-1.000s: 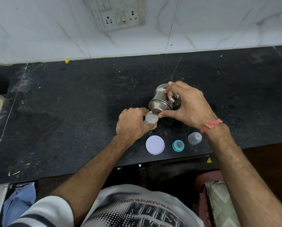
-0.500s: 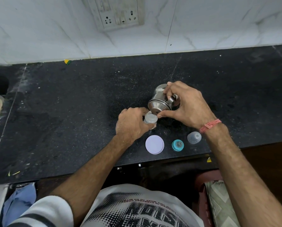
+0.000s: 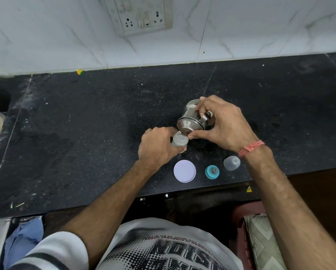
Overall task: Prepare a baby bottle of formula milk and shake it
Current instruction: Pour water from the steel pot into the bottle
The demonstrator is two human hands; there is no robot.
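At counter (image 3: 85,133) centre, head view: my left hand (image 3: 157,146) grips the bottle (image 3: 179,141); my right hand (image 3: 221,125) holds the steel jug (image 3: 190,121) tipped at its mouth. Filling underway, I judge. Teal nipple ring (image 3: 212,172) and clear cap (image 3: 231,163) at 5 o'clock: capping, shaking left.

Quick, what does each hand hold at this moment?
Left hand: closed around the baby bottle.
Right hand: grip on the tilted steel jug.

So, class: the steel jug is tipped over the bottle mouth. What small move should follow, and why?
Probably hold the tilt steady. The right hand has the steel jug tipped, rim at the mouth of the bottle, which the left hand grips upright; the teal nipple ring lies unfitted.
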